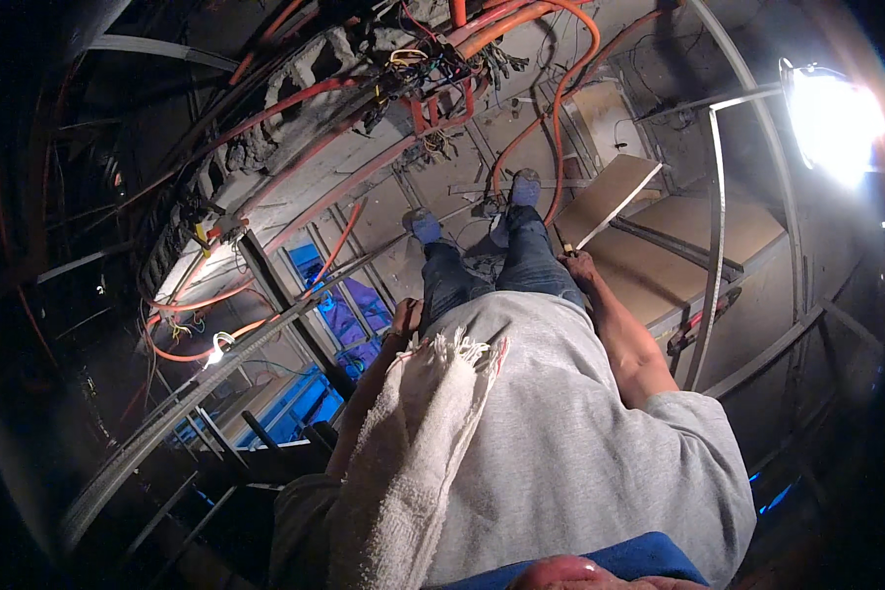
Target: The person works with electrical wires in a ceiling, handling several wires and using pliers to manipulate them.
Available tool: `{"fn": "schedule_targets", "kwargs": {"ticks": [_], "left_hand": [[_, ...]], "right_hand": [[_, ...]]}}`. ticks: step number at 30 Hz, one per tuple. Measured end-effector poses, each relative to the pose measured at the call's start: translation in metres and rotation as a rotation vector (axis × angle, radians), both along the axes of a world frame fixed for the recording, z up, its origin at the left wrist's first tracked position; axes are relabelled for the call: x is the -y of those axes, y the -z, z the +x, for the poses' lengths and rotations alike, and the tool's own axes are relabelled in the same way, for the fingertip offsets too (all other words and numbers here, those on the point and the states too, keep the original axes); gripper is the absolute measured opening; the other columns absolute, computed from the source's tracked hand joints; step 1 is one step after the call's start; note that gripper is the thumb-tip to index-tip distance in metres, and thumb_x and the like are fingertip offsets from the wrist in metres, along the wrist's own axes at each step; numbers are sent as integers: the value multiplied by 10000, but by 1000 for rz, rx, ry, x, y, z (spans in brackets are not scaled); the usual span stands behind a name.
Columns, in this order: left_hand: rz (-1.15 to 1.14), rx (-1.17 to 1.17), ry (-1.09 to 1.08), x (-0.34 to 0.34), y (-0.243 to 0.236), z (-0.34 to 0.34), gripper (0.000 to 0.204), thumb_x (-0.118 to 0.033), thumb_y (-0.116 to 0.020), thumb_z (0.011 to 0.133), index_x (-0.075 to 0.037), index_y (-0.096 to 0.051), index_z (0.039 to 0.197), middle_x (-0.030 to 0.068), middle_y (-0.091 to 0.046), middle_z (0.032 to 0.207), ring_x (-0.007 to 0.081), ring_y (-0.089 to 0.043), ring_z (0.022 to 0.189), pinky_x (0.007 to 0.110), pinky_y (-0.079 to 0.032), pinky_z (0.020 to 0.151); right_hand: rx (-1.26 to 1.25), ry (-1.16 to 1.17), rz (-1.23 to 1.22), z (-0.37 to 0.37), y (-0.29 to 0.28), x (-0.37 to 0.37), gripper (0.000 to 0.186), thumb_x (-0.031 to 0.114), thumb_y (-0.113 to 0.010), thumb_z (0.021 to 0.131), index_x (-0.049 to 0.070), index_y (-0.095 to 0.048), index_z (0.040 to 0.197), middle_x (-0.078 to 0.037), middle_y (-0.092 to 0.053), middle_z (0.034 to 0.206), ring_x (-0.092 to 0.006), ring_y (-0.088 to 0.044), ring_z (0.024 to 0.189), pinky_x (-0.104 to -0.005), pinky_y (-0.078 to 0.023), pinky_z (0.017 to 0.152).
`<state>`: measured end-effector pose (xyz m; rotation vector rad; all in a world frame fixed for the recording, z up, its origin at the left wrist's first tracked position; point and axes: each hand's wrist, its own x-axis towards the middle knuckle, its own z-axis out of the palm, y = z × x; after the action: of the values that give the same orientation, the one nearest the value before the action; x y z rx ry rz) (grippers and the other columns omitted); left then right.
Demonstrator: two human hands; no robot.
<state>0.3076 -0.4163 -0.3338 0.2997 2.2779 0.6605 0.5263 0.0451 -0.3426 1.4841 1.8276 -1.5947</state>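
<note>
Low at my right thigh, my right hand [579, 267] is closed around a small, slim tool with a yellowish and dark body [567, 248]. Its exact kind is too small to make out. Just beyond that hand a brown board with a pale cut edge [610, 200] stands tilted, its near corner close to the tool. More brown boards [649, 265] lie beneath it on metal framing. My left hand [407, 317] is curled beside my left thigh, near a long metal bar [295, 313]. Whatever it holds, if anything, is hidden.
Orange conduits [560, 98] loop down ahead and to the left. A tangle of loose wires [428, 67] hangs by a broken concrete beam [295, 147]. Metal studs [715, 226] rise at the right, near a bright work lamp [836, 123]. A towel [423, 442] drapes over my front.
</note>
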Motion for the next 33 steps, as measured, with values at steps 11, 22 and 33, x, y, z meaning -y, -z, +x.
{"fn": "schedule_targets", "kwargs": {"ticks": [11,22,33], "left_hand": [[7,252,-159,-45,-4,-27,430,-371,-644,935,43,-630,818,223,-591,725,348,-585,688,438,-457,680],[112,4,75,-60,-2,-30,427,-403,-677,909,13,-622,826,197,-596,725,357,-605,699,423,-450,660],[145,50,48,-55,4,-27,441,-401,-665,932,21,-603,819,207,-608,780,332,-598,725,420,-463,685]], "right_hand": [[3,60,-141,-3,8,-6,263,219,-701,881,-19,-670,988,-90,-676,842,-191,-584,725,-369,-467,659],[13,47,-94,12,41,-4,250,185,-705,859,-8,-675,1015,-93,-688,860,-198,-609,764,-372,-488,699],[18,-47,71,32,67,-9,281,243,-718,858,-15,-687,964,-105,-702,877,-205,-622,788,-383,-490,716]]}}
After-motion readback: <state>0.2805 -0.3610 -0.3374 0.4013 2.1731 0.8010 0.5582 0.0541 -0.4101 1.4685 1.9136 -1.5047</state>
